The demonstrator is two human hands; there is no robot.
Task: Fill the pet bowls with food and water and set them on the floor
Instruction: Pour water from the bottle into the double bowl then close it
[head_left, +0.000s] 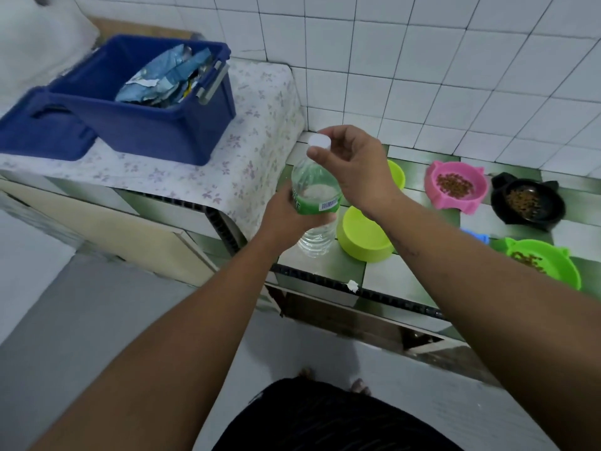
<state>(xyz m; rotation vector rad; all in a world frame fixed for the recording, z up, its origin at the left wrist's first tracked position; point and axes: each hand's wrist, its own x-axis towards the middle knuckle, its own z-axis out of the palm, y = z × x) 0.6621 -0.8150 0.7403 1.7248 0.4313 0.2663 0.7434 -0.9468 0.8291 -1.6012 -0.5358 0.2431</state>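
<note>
A clear plastic water bottle (pixel 313 193) with a green label is held upright at the centre of the frame, above the front of a tiled tabletop (pixel 325 265). The left hand (pixel 286 213) grips the bottle around its label, fingers curled round the far side. The right hand (pixel 354 167) comes in from the right of the frame and pinches the white cap (pixel 319 141) at the bottle's mouth between thumb and fingertips, the other fingers loosely bent. It is not clear whether the cap is screwed on or loose.

Just right of the bottle and lower in the frame, a lime-yellow bowl (pixel 361 236) sits on the tabletop under the right wrist. A second lime-yellow bowl (pixel 396 174) shows partly behind the right hand.

Further right, a pink bowl (pixel 434 190) with ear-shaped tabs holds brown kibble (pixel 454 184). Beside it, a black bowl (pixel 500 190) also holds kibble. At the right edge, near the front of the tabletop, a green bowl (pixel 566 275) holds kibble and is partly hidden by the right forearm.

In the upper left of the frame, a higher surface under a floral cover (pixel 182 177) carries a blue plastic bin (pixel 156 131) containing a crumpled pale blue bag (pixel 162 79). The bin's blue lid (pixel 42 128) lies to its left. White wall tiles (pixel 422 76) fill the upper right.
</note>
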